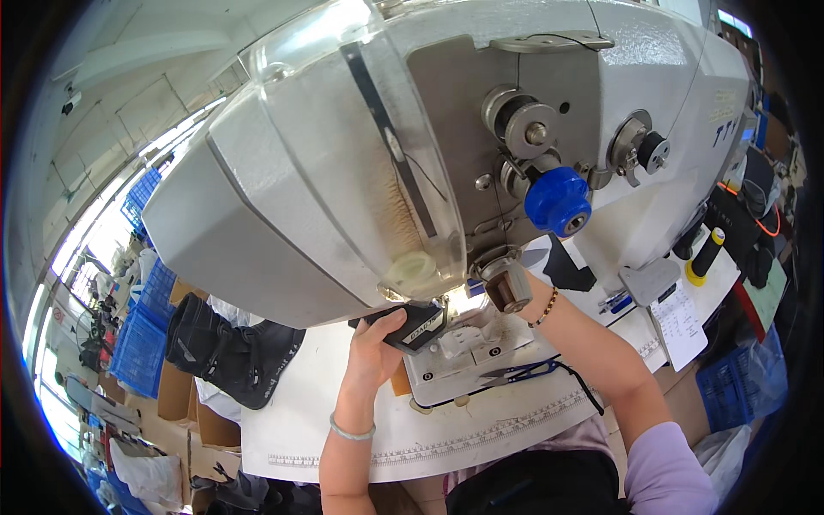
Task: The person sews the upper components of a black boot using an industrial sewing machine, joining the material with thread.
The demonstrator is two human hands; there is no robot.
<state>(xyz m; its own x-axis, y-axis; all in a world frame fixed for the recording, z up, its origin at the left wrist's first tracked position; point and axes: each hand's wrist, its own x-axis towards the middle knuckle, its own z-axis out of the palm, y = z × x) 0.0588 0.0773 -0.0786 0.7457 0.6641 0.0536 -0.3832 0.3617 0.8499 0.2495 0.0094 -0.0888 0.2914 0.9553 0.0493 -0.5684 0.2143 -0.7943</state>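
My left hand (374,352) grips a black piece with pale lettering (419,328), thumb on top, at the lit sewing spot under the head of a large industrial sewing machine (292,180). It could be a strap or a shoe part; I cannot tell which. My right hand (530,294) reaches in from the other side, its fingers hidden behind a metal part of the machine. A bracelet circles each wrist. On the machine's bed plate (446,386), nearest to me, lie dark blue thread snips (525,372).
A black boot (232,350) lies at the table's left edge, beside blue crates (142,343). To the right are a yellow-based cone of black thread (705,257), a handwritten paper (678,330) and a black scrap (566,268). A ruler strip (412,446) runs along the near edge.
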